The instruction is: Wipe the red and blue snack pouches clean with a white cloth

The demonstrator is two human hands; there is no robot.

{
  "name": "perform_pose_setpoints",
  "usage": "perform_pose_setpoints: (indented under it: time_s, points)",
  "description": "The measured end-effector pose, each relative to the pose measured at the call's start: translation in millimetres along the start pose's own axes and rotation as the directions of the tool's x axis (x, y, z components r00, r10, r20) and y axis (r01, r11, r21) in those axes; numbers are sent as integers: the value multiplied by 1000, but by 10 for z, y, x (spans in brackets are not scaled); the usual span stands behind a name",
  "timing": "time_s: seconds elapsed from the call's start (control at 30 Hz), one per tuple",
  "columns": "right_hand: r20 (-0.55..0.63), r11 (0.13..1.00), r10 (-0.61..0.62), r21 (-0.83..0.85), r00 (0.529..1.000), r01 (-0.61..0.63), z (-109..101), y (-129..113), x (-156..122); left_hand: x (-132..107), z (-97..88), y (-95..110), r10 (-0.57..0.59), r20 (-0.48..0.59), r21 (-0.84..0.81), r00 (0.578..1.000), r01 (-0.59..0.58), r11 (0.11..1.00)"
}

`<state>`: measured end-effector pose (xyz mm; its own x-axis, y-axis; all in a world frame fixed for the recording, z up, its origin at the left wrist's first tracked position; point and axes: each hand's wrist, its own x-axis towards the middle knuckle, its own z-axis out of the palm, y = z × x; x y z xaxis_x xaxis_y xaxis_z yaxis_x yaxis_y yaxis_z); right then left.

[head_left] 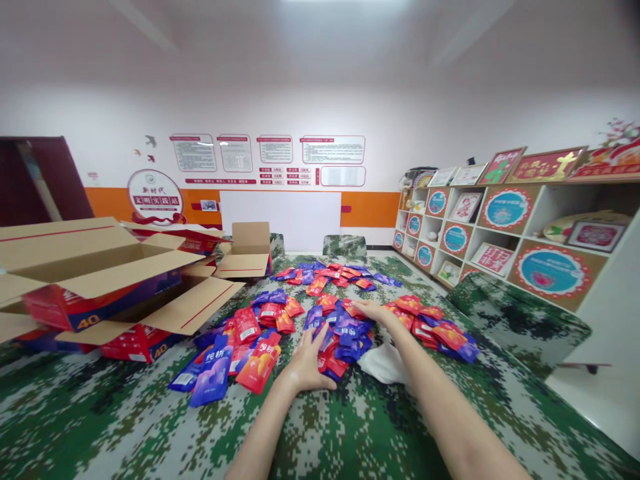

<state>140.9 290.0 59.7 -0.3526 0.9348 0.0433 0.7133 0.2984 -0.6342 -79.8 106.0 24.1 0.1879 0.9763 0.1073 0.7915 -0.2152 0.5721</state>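
Note:
A heap of red and blue snack pouches (345, 327) lies between my two hands on the camouflage-patterned tablecloth (340, 427). My left hand (307, 363) rests against the near left side of the heap, its fingers and thumb spread. At the heap's far right side my right hand (373, 311) reaches over with fingers stretched out, the tips partly lost among the pouches. Neither hand visibly grips a single pouch. Beneath my right forearm lies a crumpled white cloth or bag (384, 363).
More pouches lie in groups at the left (245, 347), the right (435, 323) and the far side (335, 275). Open cardboard boxes (130, 283) crowd the table's left. Camouflage-covered chairs (520, 320) stand around it, and a shelf unit (470, 233) lines the right wall.

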Motion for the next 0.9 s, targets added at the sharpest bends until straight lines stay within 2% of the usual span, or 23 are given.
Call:
perform_pose_setpoints:
  time_s: [0.13,0.23,0.3,0.4,0.5,0.63,0.9]
  points:
    - [-91,998,-11,-63,996,5,-203,23,-221,-179,-30,-5,0,-32,-23,999,-1,1000]
    - [-137,993,-48,-110,989,33,-232,118,-677,-389,-15,-21,13,-55,-32,998,-15,999]
    - [-88,986,-103,-143,991,90,-146,194,-1079,-523,17,-29,17,-73,-15,997,-18,1000]
    - [70,938,-217,-263,974,228,60,276,-1657,-647,77,-28,-7,-129,35,992,12,999]
    - [98,896,-284,-326,954,300,213,302,-2028,-662,122,-23,-13,-192,120,981,36,992]
    - [49,864,-333,-384,942,325,254,325,-2157,-614,141,-61,50,-224,237,973,4,972]
    - [19,853,-330,-423,944,307,248,436,-2007,-677,80,-224,229,-208,393,951,-133,910]
